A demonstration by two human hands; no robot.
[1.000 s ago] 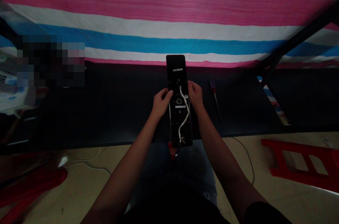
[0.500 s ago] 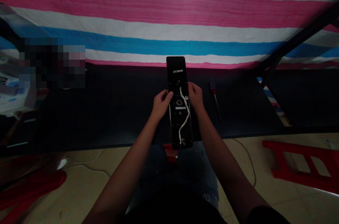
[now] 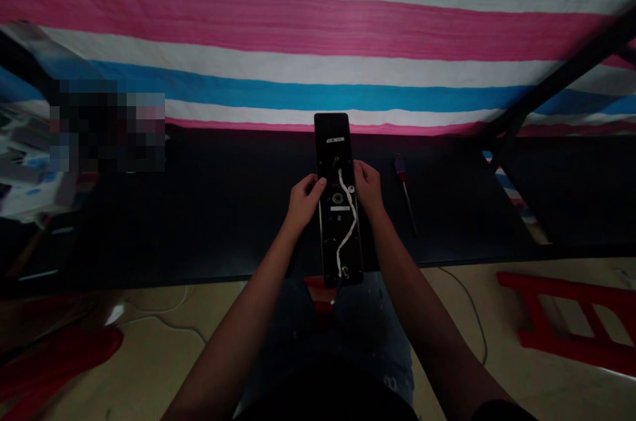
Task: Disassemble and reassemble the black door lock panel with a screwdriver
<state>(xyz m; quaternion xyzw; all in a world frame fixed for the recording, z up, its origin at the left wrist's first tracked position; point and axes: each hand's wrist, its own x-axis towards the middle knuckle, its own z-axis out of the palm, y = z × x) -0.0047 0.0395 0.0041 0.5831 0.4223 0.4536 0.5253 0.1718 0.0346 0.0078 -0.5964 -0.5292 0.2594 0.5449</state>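
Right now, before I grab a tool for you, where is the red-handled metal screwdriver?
In the head view, the red-handled screwdriver lies on the black tabletop, just right of the right hand, its handle pointing away from the person.

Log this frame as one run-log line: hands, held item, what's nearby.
left hand: holds long black panel | right hand: holds panel's other side | white cable: along panel | screwdriver: on black table

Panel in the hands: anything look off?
The white cable stands out: it lies loose in a wavy line down the face of the black panel, between the left hand and right hand, not tucked away or routed straight. Any damage to it is too small to tell.
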